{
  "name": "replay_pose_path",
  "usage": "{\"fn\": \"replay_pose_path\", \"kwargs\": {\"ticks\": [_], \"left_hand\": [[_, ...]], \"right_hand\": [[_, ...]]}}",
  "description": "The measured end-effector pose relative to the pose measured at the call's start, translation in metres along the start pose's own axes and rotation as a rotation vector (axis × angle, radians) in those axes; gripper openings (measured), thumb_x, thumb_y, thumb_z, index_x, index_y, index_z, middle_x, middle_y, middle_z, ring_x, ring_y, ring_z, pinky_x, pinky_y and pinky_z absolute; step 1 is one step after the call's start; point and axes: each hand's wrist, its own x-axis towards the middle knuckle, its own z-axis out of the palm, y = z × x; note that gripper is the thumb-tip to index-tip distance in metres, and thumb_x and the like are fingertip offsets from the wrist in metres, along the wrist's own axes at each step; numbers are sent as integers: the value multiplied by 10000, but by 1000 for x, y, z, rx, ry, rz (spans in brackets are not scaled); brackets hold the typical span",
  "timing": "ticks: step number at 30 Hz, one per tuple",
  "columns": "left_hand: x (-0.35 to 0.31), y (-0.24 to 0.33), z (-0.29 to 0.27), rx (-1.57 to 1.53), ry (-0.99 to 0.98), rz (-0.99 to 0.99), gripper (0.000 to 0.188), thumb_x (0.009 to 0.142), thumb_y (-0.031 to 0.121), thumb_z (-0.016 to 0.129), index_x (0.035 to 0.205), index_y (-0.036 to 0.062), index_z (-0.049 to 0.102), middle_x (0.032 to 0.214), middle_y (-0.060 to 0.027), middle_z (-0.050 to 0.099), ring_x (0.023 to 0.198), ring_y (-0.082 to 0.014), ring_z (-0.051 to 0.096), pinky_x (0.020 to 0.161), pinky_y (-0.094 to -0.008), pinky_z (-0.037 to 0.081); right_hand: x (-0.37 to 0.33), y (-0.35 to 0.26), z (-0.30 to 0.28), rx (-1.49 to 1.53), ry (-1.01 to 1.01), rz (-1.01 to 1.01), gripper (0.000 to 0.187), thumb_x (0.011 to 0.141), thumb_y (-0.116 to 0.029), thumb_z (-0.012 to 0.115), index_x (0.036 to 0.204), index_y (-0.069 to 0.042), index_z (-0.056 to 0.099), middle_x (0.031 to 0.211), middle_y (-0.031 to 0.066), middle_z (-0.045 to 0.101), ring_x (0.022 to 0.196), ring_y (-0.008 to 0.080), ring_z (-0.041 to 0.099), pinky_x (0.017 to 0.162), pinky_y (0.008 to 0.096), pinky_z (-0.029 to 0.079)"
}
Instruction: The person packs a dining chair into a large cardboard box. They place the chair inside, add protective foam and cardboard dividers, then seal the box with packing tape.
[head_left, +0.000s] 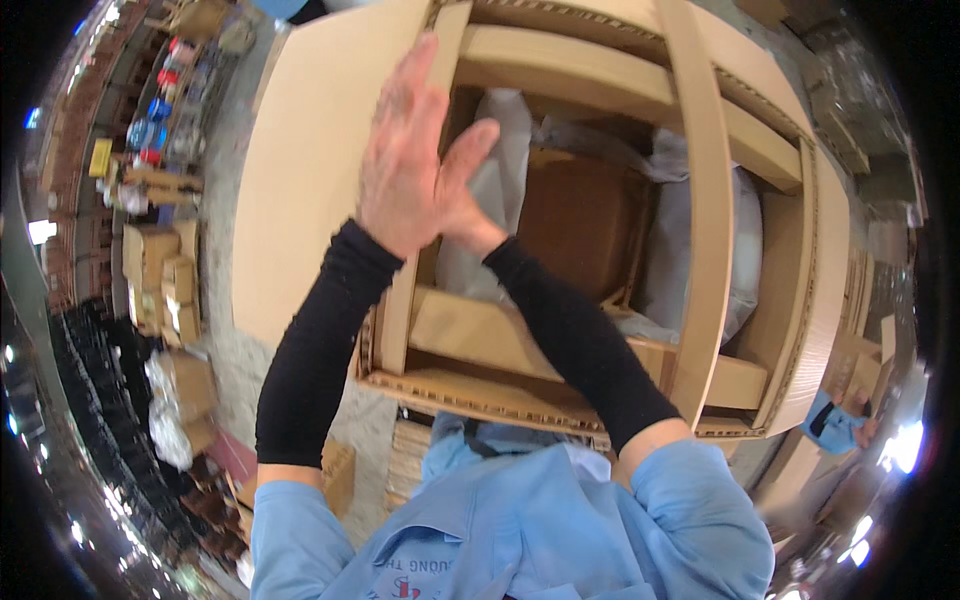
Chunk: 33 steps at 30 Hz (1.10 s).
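A large open cardboard box stands in front of me, its left flap folded outward. My left hand lies over the box's left edge, fingers stretched out and thumb apart. Under it, crossing from the right, is my right hand; its fingers are mostly hidden behind the left hand. Both hands are at the upright cardboard strip along the left inner side. A second strip runs along the right side. Between them, a brown item sits deep inside, with whitish plastic wrapping around it.
Cardboard cross pieces line the near and far inner sides. At left on the floor are stacked small cartons and a plastic-wrapped carton. A person in blue is at the right edge. Shelving with colourful items stands far left.
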Motion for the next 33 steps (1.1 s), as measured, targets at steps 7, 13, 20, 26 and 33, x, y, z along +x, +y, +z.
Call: {"fn": "replay_pose_path", "kwargs": {"ticks": [7,13,20,26,33], "left_hand": [[21,-130,109,559,-525,-238,690,978,509,596,1339,-74,522,1647,-295,203,1521,-450,217,1249,-486,219],[17,-137,128,493,-414,-207,453,830,106,630,1259,-22,566,1602,-275,290,1500,-441,278,1249,-498,250],[-1,-135,111,476,-439,-245,439,793,-48,583,1227,12,606,1599,-254,326,1494,-437,296,1248,-495,264],[0,-116,105,460,-423,-260,378,776,-60,563,1143,-18,645,1605,-247,339,1476,-438,330,1238,-503,275],[11,-136,144,372,-395,-211,421,774,-37,537,1185,-51,627,1578,-250,387,1479,-420,333,1243,-490,268]], "right_hand": [[-6,-25,17,-79,-27,522,324,943,-192,677,738,58,656,632,31,563,566,86,498,499,333,430],[-4,-32,5,-152,-67,513,473,888,-278,754,664,104,591,593,136,551,551,208,516,526,436,442],[-18,-11,26,-277,-32,463,513,866,-332,778,663,92,572,601,149,548,561,231,541,561,444,456],[-26,-25,28,-206,6,538,459,883,-290,761,666,75,587,551,128,500,517,192,484,504,434,411],[-38,-96,-81,-537,105,160,386,894,-364,693,908,21,704,853,223,684,780,332,657,745,459,530]]}}
